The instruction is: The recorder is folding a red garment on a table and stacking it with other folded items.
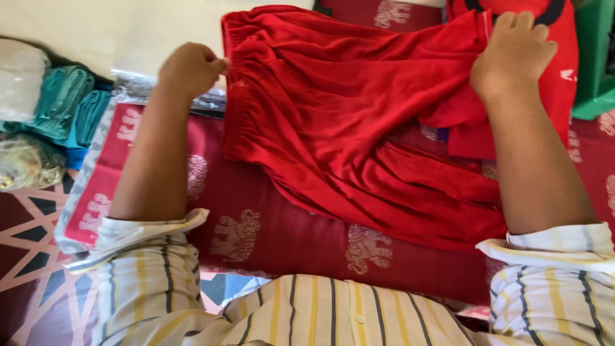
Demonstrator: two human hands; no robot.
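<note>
A bright red garment [346, 109] with a gathered elastic waistband lies spread over a dark red cloth with pale elephant motifs [269, 224]. My left hand [191, 67] pinches the waistband's left end, fingers closed on the fabric. My right hand [514, 54] grips the garment's upper right part, bunching the cloth under its fingers. Both forearms reach out from striped yellow-and-white sleeves.
Folded teal fabrics [67, 102] and a clear plastic packet [138, 86] lie at the left. Another red garment with black trim [564, 38] sits at the top right beside a green object [596, 57]. A patterned mat [32, 256] shows at the lower left.
</note>
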